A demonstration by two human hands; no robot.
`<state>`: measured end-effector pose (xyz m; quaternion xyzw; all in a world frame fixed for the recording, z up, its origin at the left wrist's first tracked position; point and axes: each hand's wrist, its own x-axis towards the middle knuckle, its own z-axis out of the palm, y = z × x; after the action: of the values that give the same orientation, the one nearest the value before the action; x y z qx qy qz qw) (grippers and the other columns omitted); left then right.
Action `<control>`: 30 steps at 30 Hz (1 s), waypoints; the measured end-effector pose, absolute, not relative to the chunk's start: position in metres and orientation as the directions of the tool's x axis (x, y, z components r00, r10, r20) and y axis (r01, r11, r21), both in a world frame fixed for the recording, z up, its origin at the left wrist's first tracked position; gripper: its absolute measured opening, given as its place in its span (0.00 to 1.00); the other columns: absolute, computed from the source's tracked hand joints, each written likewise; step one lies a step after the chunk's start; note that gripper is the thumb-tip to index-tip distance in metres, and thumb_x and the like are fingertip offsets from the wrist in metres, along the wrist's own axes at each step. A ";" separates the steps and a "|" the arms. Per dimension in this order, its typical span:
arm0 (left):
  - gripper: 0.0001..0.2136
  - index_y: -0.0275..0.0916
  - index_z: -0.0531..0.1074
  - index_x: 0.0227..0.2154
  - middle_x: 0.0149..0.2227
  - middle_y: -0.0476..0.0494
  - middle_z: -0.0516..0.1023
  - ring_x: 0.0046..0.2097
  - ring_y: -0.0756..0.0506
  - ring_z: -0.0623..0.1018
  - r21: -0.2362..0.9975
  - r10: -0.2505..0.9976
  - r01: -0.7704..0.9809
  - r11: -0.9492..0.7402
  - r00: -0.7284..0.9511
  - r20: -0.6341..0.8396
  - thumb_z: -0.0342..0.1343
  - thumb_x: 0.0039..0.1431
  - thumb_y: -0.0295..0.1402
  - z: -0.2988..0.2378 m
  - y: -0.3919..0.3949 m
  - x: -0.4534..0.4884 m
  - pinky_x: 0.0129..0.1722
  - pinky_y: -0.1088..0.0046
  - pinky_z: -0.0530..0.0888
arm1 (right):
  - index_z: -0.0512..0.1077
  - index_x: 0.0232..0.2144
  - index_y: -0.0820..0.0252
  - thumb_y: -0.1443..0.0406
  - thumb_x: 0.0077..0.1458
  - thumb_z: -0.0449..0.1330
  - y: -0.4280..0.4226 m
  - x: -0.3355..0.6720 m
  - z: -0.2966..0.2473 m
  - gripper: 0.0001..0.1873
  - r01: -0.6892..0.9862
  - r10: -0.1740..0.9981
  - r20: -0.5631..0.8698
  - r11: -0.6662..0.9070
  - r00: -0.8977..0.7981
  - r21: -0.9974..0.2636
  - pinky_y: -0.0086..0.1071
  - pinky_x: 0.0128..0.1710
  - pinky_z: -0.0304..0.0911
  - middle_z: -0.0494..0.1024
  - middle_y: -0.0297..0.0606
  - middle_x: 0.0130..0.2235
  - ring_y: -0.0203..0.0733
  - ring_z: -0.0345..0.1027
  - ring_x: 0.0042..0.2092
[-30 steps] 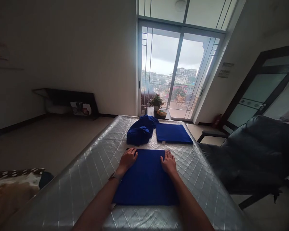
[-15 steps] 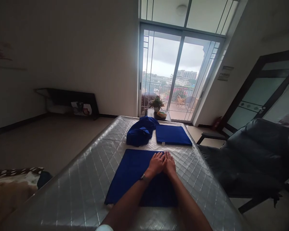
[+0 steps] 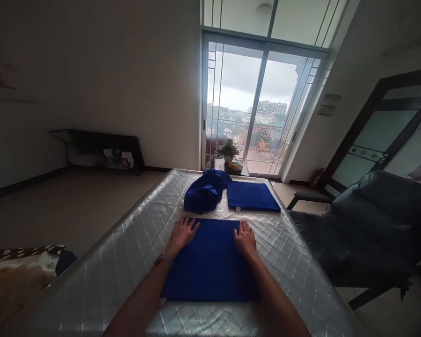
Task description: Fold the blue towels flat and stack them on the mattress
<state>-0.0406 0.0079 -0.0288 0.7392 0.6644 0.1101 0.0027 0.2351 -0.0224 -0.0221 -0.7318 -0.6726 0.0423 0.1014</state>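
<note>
Left hand (image 3: 181,235) palm down, fingers a bit spread, slightly blurred, on near cloth's (image 3: 212,264) far left corner; right hand (image 3: 246,239) palm down, fingers close, thumb out, on its far right corner. Near cloth is blue, flat on silver cover (image 3: 119,267). Bunched cloth (image 3: 202,196), also blue, just beyond near cloth; second cloth (image 3: 253,195), folded, white tag (image 3: 238,209), beyond near cloth to the right. Black chair (image 3: 365,229) well right of near cloth.

Potted plant (image 3: 228,149) before sliding glass doors (image 3: 258,93), black padded armchair (image 3: 372,229), dark-framed door (image 3: 366,152)
</note>
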 end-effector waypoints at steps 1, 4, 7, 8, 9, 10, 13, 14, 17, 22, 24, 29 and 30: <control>0.29 0.40 0.58 0.64 0.66 0.37 0.61 0.67 0.35 0.57 0.140 0.985 0.985 -0.100 0.078 0.153 0.34 0.67 0.50 -0.029 0.009 -0.050 0.64 0.51 0.54 | 0.47 0.68 0.68 0.55 0.65 0.37 -0.022 0.235 -0.021 0.35 0.977 0.993 0.068 -0.078 0.093 -0.200 0.36 0.66 0.28 0.45 0.43 0.70 0.40 0.34 0.70; 0.30 0.40 0.56 0.65 0.67 0.37 0.58 0.68 0.37 0.55 0.119 0.987 0.989 -0.087 0.070 0.142 0.35 0.66 0.51 -0.030 0.010 -0.060 0.65 0.56 0.54 | 0.47 0.68 0.69 0.56 0.65 0.38 -0.020 0.233 -0.015 0.35 0.982 0.995 0.025 -0.089 0.094 -0.167 0.37 0.66 0.28 0.45 0.45 0.70 0.41 0.35 0.70; 0.31 0.40 0.56 0.65 0.68 0.37 0.57 0.69 0.38 0.54 0.106 0.988 0.991 -0.087 0.072 0.138 0.34 0.66 0.51 -0.030 0.010 -0.057 0.65 0.57 0.53 | 0.49 0.67 0.71 0.57 0.64 0.39 -0.016 0.234 -0.009 0.34 0.989 0.998 0.011 -0.061 0.063 -0.133 0.39 0.66 0.27 0.47 0.47 0.69 0.43 0.36 0.70; 0.31 0.40 0.57 0.65 0.68 0.37 0.56 0.69 0.38 0.54 0.103 0.988 0.991 -0.087 0.072 0.139 0.34 0.66 0.51 -0.030 0.009 -0.055 0.65 0.58 0.53 | 0.49 0.67 0.71 0.58 0.64 0.39 -0.015 0.235 -0.008 0.34 0.990 0.999 0.024 -0.040 0.044 -0.132 0.39 0.66 0.27 0.47 0.47 0.69 0.43 0.35 0.70; 0.31 0.40 0.57 0.65 0.68 0.38 0.56 0.69 0.38 0.53 0.101 0.987 0.991 -0.086 0.072 0.141 0.33 0.67 0.51 -0.029 0.009 -0.054 0.65 0.58 0.53 | 0.49 0.67 0.71 0.57 0.64 0.39 -0.013 0.236 -0.009 0.34 0.990 0.999 0.040 -0.020 0.025 -0.139 0.39 0.66 0.27 0.47 0.47 0.69 0.42 0.35 0.70; 0.30 0.40 0.56 0.65 0.68 0.38 0.55 0.69 0.38 0.53 0.099 0.987 0.991 -0.086 0.072 0.142 0.33 0.67 0.51 -0.029 0.008 -0.053 0.66 0.58 0.52 | 0.48 0.67 0.71 0.57 0.65 0.39 -0.012 0.237 -0.010 0.34 0.989 0.999 0.053 -0.005 0.013 -0.151 0.38 0.66 0.28 0.47 0.46 0.69 0.42 0.34 0.70; 0.30 0.41 0.55 0.65 0.68 0.39 0.55 0.69 0.39 0.53 0.096 0.988 0.991 -0.090 0.077 0.135 0.35 0.67 0.50 -0.028 0.007 -0.052 0.66 0.58 0.52 | 0.47 0.68 0.69 0.54 0.65 0.37 -0.011 0.242 -0.018 0.35 0.982 0.999 0.052 -0.005 0.015 -0.191 0.36 0.66 0.29 0.45 0.43 0.70 0.40 0.34 0.70; 0.29 0.41 0.55 0.66 0.69 0.39 0.55 0.69 0.39 0.53 0.097 0.989 0.991 -0.091 0.079 0.129 0.35 0.67 0.50 -0.028 0.007 -0.053 0.66 0.58 0.52 | 0.46 0.68 0.69 0.53 0.65 0.37 -0.010 0.243 -0.021 0.36 0.980 0.998 0.051 -0.011 0.022 -0.201 0.36 0.66 0.29 0.45 0.42 0.70 0.40 0.34 0.70; 0.30 0.41 0.53 0.66 0.69 0.38 0.54 0.69 0.38 0.54 0.107 0.993 0.990 -0.087 0.077 0.091 0.35 0.67 0.50 -0.026 0.010 -0.057 0.65 0.57 0.53 | 0.47 0.68 0.69 0.53 0.65 0.37 -0.011 0.243 -0.027 0.35 0.976 0.996 0.078 -0.013 0.031 -0.216 0.36 0.66 0.28 0.46 0.43 0.70 0.40 0.34 0.70; 0.33 0.32 0.60 0.63 0.66 0.27 0.58 0.66 0.30 0.58 0.129 0.997 0.989 -0.075 0.070 0.044 0.36 0.65 0.52 -0.015 0.023 -0.048 0.63 0.48 0.53 | 0.49 0.67 0.70 0.55 0.65 0.38 -0.011 0.241 -0.029 0.35 0.970 0.993 0.112 -0.012 0.040 -0.242 0.37 0.66 0.29 0.48 0.45 0.69 0.41 0.35 0.70; 0.34 0.27 0.60 0.62 0.65 0.24 0.58 0.67 0.29 0.56 0.142 0.990 0.983 -0.118 0.106 0.087 0.34 0.66 0.51 -0.011 0.026 -0.025 0.64 0.46 0.51 | 0.49 0.67 0.70 0.55 0.65 0.38 -0.011 0.241 -0.028 0.34 0.968 0.992 0.117 -0.013 0.043 -0.250 0.37 0.66 0.30 0.48 0.45 0.69 0.41 0.36 0.70; 0.30 0.39 0.63 0.61 0.66 0.36 0.61 0.67 0.39 0.58 0.200 0.906 0.891 -0.408 0.368 0.207 0.33 0.67 0.51 -0.015 0.017 0.075 0.66 0.60 0.54 | 0.50 0.67 0.68 0.57 0.66 0.38 -0.012 0.243 -0.027 0.32 0.970 0.991 0.128 0.000 0.032 -0.244 0.37 0.67 0.32 0.49 0.44 0.69 0.41 0.38 0.69; 0.30 0.40 0.64 0.61 0.66 0.38 0.62 0.67 0.41 0.59 0.211 0.889 0.870 -0.445 0.401 0.221 0.32 0.67 0.50 -0.018 0.013 0.093 0.66 0.61 0.55 | 0.50 0.67 0.68 0.58 0.66 0.38 -0.012 0.244 -0.027 0.32 0.972 0.992 0.122 0.004 0.026 -0.236 0.37 0.66 0.32 0.49 0.43 0.69 0.41 0.38 0.69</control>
<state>0.0933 0.0135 -0.0176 0.8363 0.5260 0.1513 0.0310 0.2440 -0.0122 -0.0272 -0.7047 -0.6968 0.0396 0.1279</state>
